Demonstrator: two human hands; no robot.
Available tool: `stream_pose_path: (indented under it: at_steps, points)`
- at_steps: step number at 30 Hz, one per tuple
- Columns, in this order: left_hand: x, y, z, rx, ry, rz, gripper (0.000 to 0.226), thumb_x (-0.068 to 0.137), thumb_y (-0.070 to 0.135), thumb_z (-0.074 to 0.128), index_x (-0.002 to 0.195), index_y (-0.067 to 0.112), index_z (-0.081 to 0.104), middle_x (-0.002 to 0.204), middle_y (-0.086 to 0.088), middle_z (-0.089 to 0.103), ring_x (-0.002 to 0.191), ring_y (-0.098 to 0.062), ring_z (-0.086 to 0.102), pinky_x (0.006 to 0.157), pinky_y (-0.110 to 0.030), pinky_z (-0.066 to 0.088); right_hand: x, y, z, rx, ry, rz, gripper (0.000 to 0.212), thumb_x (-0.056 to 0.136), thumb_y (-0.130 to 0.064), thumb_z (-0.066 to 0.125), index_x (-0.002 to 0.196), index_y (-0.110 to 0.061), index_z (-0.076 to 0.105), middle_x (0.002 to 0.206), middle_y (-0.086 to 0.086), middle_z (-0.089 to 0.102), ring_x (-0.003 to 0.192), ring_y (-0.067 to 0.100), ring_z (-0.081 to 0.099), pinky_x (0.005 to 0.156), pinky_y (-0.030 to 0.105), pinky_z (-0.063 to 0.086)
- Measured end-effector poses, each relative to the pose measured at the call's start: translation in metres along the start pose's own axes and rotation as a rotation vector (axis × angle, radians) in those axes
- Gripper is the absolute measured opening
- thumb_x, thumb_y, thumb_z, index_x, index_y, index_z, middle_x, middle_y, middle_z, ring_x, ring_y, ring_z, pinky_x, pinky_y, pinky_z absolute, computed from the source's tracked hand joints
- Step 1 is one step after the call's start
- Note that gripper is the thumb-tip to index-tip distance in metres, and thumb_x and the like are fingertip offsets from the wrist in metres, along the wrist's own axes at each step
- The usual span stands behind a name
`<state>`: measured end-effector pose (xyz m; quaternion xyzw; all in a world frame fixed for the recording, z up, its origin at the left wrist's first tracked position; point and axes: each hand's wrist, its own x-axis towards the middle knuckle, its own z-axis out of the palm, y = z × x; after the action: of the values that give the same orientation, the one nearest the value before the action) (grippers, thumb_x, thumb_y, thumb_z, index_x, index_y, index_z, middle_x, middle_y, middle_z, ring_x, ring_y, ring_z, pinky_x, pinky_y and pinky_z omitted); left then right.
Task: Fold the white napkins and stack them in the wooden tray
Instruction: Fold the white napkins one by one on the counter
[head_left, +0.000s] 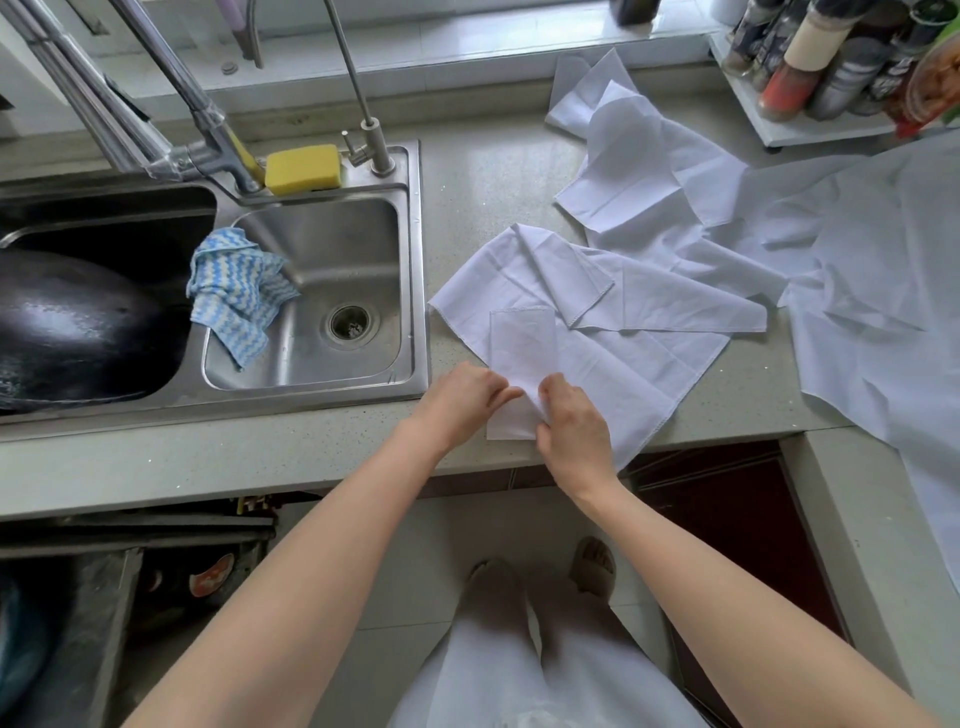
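Beside the sink (415, 249), on speckled counter (483, 176), both hands' fingers (498, 397) apparently pinch a folded napkin (522, 343).

Right edge of the large white cloth (893, 291) and tops of the spice bottles (841, 47) out of frame.

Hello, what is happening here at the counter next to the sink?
A person is folding white napkins on the counter. Both hands, the left hand and the right hand, pinch a narrow folded napkin near the counter's front edge. It lies on an unfolded napkin. More loose napkins lie spread behind and to the right. No wooden tray is in view. A blue striped cloth hangs into the sink.
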<state>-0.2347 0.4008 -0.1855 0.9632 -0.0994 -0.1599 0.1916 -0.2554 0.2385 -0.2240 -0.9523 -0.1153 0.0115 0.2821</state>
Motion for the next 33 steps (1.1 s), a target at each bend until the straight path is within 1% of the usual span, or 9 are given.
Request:
stream_pose_path:
  at_steps: [5, 9, 14, 17, 20, 22, 26, 30, 33]
  points:
    - [-0.008, -0.004, 0.005, 0.141, -0.016, 0.077, 0.037, 0.095, 0.041, 0.053, 0.077, 0.01, 0.063, 0.076, -0.002, 0.056, 0.088, -0.024, 0.057, 0.063, -0.033, 0.038, -0.01, 0.015, -0.01, -0.051, -0.075, -0.166, 0.025, 0.079, 0.005, 0.056, 0.103, -0.003, 0.055, 0.082, 0.01, 0.063, 0.074, 0.033, 0.062, 0.062, 0.038, 0.049]
    - [-0.023, -0.008, 0.023, 0.285, -0.017, 0.134, 0.021, 0.097, 0.035, 0.05, 0.105, 0.018, 0.06, 0.113, 0.006, 0.063, 0.118, -0.013, 0.05, 0.082, -0.035, 0.051, -0.02, 0.03, -0.01, -0.216, -0.054, -0.452, 0.015, 0.075, 0.008, 0.071, 0.083, -0.003, 0.065, 0.117, 0.018, 0.067, 0.111, 0.031, 0.063, 0.096, 0.044, 0.051]
    - [-0.032, -0.014, 0.032, 0.322, 0.043, 0.205, 0.026, 0.099, 0.028, 0.047, 0.118, 0.017, 0.06, 0.129, 0.013, 0.058, 0.122, -0.021, 0.05, 0.088, -0.036, 0.049, -0.011, 0.041, -0.017, -0.346, -0.101, -0.647, 0.018, 0.07, 0.0, 0.079, 0.085, -0.005, 0.07, 0.116, 0.019, 0.067, 0.109, 0.028, 0.065, 0.094, 0.038, 0.052]
    - [-0.036, -0.02, 0.033, 0.349, 0.148, 0.294, 0.032, 0.091, 0.04, 0.059, 0.111, 0.016, 0.067, 0.123, 0.009, 0.065, 0.114, -0.026, 0.059, 0.094, -0.035, 0.047, -0.006, 0.046, -0.024, -0.395, -0.106, -0.743, 0.025, 0.067, -0.003, 0.081, 0.09, -0.004, 0.072, 0.113, 0.02, 0.068, 0.104, 0.029, 0.067, 0.09, 0.038, 0.054]
    - [-0.026, -0.016, 0.03, 0.352, 0.197, 0.273, 0.03, 0.098, 0.041, 0.045, 0.102, 0.022, 0.068, 0.118, 0.011, 0.065, 0.114, -0.022, 0.056, 0.097, -0.033, 0.04, -0.003, 0.047, -0.028, -0.398, -0.116, -0.775, 0.028, 0.067, -0.004, 0.081, 0.094, -0.003, 0.072, 0.111, 0.02, 0.068, 0.103, 0.029, 0.068, 0.091, 0.038, 0.054]
    - [-0.008, -0.01, 0.028, 0.304, 0.153, 0.209, 0.036, 0.098, 0.041, 0.043, 0.121, 0.019, 0.059, 0.134, 0.0, 0.055, 0.127, -0.026, 0.046, 0.105, -0.034, 0.032, -0.004, 0.048, -0.028, -0.365, -0.109, -0.765, 0.026, 0.071, -0.006, 0.08, 0.096, -0.003, 0.072, 0.113, 0.019, 0.068, 0.104, 0.028, 0.067, 0.093, 0.038, 0.053]
    - [0.03, -0.011, 0.019, 0.301, -0.176, 0.12, 0.105, 0.084, 0.069, 0.049, 0.153, 0.01, -0.004, 0.16, -0.007, -0.012, 0.147, -0.023, -0.013, 0.12, -0.038, -0.008, -0.007, 0.049, -0.03, -0.216, -0.153, -0.64, 0.021, 0.084, -0.015, 0.07, 0.104, -0.008, 0.072, 0.119, 0.012, 0.067, 0.112, 0.024, 0.063, 0.091, 0.036, 0.054]
    - [0.05, -0.02, 0.001, 0.362, -0.304, 0.141, 0.142, 0.059, 0.076, 0.068, 0.15, 0.009, -0.018, 0.155, -0.009, -0.027, 0.143, -0.02, -0.026, 0.115, -0.039, -0.017, 0.012, 0.041, -0.037, -0.031, -0.276, -0.325, 0.023, 0.095, -0.03, 0.051, 0.095, -0.015, 0.069, 0.102, -0.002, 0.072, 0.097, 0.018, 0.068, 0.077, 0.036, 0.054]
    - [0.05, -0.021, 0.001, 0.374, -0.317, 0.146, 0.147, 0.056, 0.073, 0.073, 0.149, 0.01, -0.022, 0.154, -0.008, -0.031, 0.141, -0.02, -0.031, 0.116, -0.04, -0.018, 0.052, 0.041, -0.047, 0.102, -0.147, -0.105, 0.021, 0.091, -0.023, 0.061, 0.11, -0.019, 0.067, 0.103, -0.006, 0.07, 0.078, 0.006, 0.06, 0.073, 0.024, 0.047]
